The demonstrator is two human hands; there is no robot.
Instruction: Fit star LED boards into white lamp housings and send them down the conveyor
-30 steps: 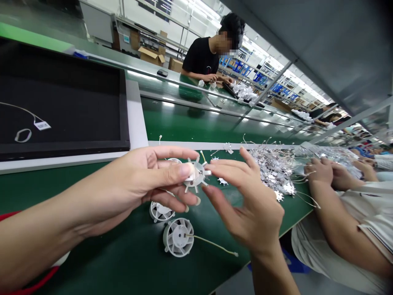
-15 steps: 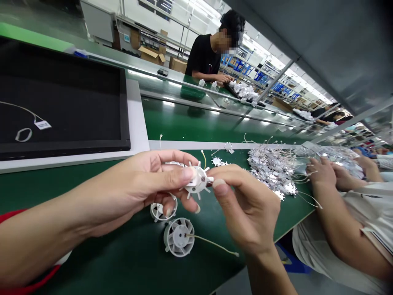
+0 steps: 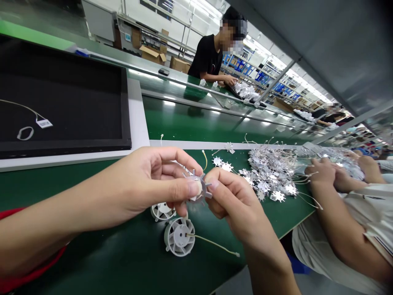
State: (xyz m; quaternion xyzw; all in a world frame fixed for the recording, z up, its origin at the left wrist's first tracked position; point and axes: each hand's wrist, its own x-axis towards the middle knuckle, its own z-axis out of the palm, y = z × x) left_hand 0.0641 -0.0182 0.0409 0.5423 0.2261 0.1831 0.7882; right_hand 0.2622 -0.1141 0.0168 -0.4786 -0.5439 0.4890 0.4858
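Between thumb and fingers, my left hand [image 3: 153, 182] holds a small star-shaped motor part [image 3: 205, 189] with a round hub and short spokes, blurred by motion. My right hand [image 3: 238, 200] pinches the same part at its right edge; the fingertips cover where they grip it. Just below my hands on the green bench lies a white round fan housing [image 3: 180, 237] with a thin yellowish cable running right. A second fan housing [image 3: 161, 212] sits behind it, partly hidden by my left fingers.
A heap of silvery star-shaped parts with wires [image 3: 273, 168] lies to the right, beside a co-worker's hands [image 3: 321, 172]. At left is a black tray [image 3: 61, 90] with a labelled cable [image 3: 44, 123]. Another person [image 3: 208, 57] works across the bench.
The star-shaped part has turned in my fingers, from facing me to more edge-on. My right hand has moved slightly left and closed in on its edge.
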